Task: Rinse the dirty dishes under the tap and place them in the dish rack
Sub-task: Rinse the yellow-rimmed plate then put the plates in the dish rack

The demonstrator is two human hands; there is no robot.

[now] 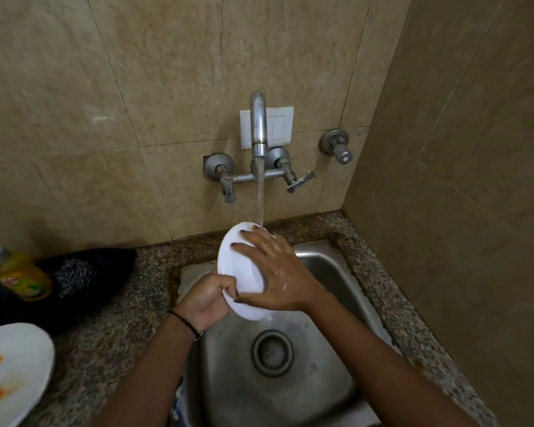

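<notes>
A small white plate (233, 260) is held tilted over the steel sink (330, 272), under water running from the wall tap (258, 127). My left hand (208, 297) grips the plate's lower left rim with curled fingers. My right hand (275, 272) lies flat on the plate's face with fingers spread, and the water falls onto its fingertips. A larger white plate (19, 365) with orange smears sits on the counter at the lower left, partly out of frame. No dish rack is in view.
A yellow dish-soap bottle (19, 277) lies on a dark cloth (90, 278) on the granite counter (111, 334) left of the sink. Tap handles (296, 181) and a separate valve (336, 146) jut from the tiled wall. A side wall closes the right.
</notes>
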